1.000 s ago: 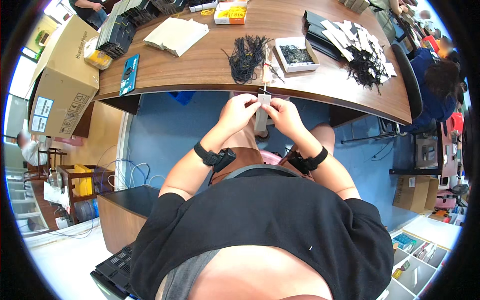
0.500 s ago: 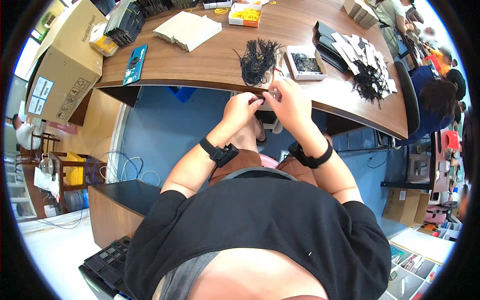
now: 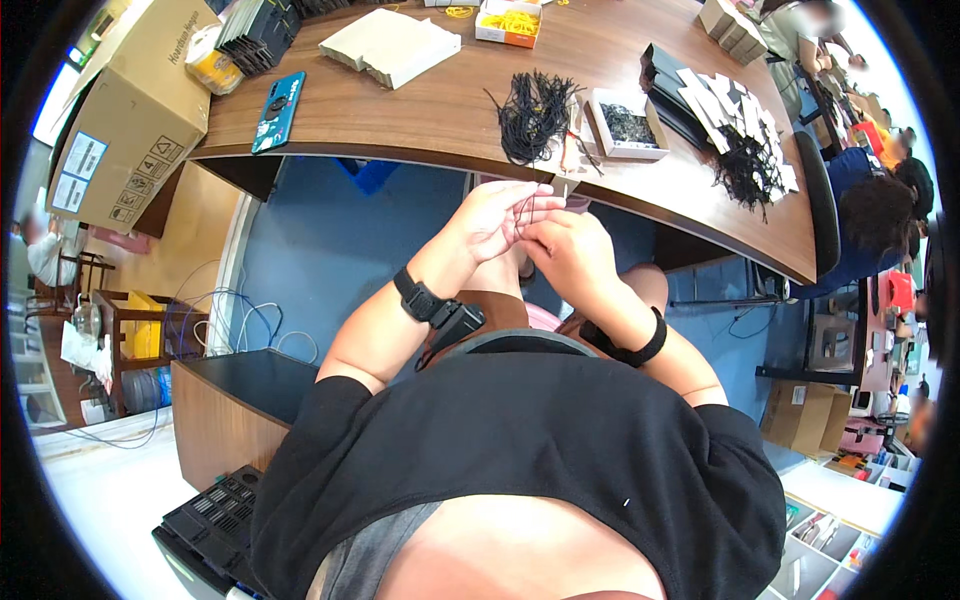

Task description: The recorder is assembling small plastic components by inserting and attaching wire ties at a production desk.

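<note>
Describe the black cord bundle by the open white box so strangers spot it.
Start at the brown table. Near its front edge, just left of the open white box, lies the black cord bundle. Unlike the black tangle farther right, it isn't mixed with white strips.

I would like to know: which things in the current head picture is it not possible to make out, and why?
All in the head view:
- Inside the right hand's grip: hidden by the hand's own back.
- Ends of the dark cord at the left hand: too thin.
- Small black pieces in the white box: too small.
- Table's far edge: cut off above.
</note>
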`<state>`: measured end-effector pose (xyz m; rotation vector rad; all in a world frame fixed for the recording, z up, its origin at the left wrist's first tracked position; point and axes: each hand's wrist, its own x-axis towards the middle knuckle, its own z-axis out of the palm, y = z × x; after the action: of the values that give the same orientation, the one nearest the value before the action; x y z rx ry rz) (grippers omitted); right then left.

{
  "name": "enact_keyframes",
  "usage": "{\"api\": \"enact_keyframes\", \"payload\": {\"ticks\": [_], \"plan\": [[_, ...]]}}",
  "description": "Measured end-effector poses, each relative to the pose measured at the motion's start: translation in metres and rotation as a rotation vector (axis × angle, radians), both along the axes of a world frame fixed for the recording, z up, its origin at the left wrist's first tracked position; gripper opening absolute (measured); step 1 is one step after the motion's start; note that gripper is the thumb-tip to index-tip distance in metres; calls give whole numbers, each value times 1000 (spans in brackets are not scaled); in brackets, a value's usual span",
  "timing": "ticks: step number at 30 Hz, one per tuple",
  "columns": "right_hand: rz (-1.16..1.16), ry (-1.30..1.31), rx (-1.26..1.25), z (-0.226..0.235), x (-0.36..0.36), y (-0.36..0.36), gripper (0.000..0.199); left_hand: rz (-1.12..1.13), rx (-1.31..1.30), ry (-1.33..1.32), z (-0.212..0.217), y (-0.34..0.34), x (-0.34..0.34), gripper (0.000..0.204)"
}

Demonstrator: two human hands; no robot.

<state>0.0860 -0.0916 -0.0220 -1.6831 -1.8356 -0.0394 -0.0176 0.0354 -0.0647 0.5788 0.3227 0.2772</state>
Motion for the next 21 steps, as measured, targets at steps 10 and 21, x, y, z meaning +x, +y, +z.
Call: {"api": "enact_keyframes", "payload": {"ticks": [10,21], "plan": [[154,662,-483,-9,0,-27,9,67,-65,56,11,1,5,22],[593,2123,-21,-7,51,-26,20,85,60,68,31,-16,2,22]]}}
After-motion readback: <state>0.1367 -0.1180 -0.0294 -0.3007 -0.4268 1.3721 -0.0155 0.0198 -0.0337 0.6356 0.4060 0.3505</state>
